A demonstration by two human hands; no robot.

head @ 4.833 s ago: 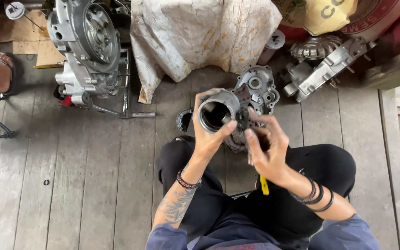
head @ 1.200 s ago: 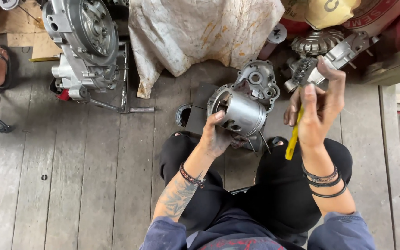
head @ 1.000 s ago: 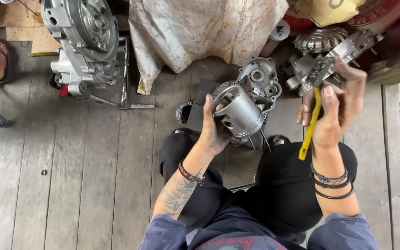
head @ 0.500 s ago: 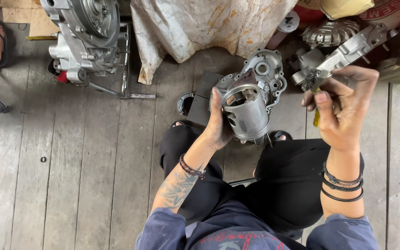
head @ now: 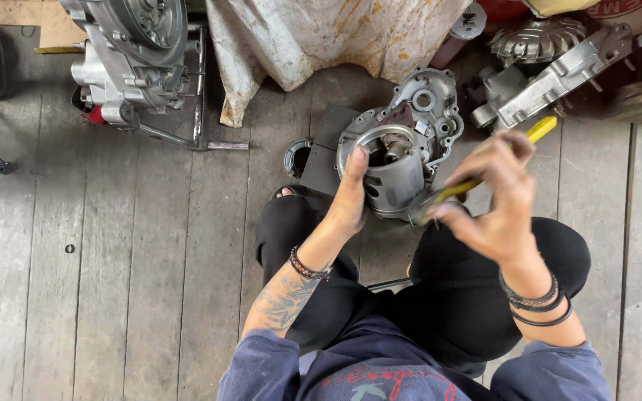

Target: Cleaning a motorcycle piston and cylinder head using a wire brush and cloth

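The left hand (head: 351, 197) grasps a grey metal engine cylinder (head: 394, 169) above the wooden floor (head: 113, 260); the right hand (head: 495, 197) grips a yellow-handled tool (head: 484, 167) touching the cylinder's lower edge.

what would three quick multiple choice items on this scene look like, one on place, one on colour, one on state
1. Where does the engine on a stand sit?
A. upper left
B. lower right
C. on the person's lap

2. What colour is the handle of the tool in the right hand?
A. red
B. yellow
C. blue

3. How is the metal cylinder held?
A. lying loose on the floor
B. gripped by the left hand, open end in view
C. wrapped in the cloth

Answers:
1. A, the engine stands on the plank floor at upper left.
2. B, the handle sticking out past the fingers is yellow.
3. B, the left hand's thumb and fingers clasp its side, and the bore faces the camera.
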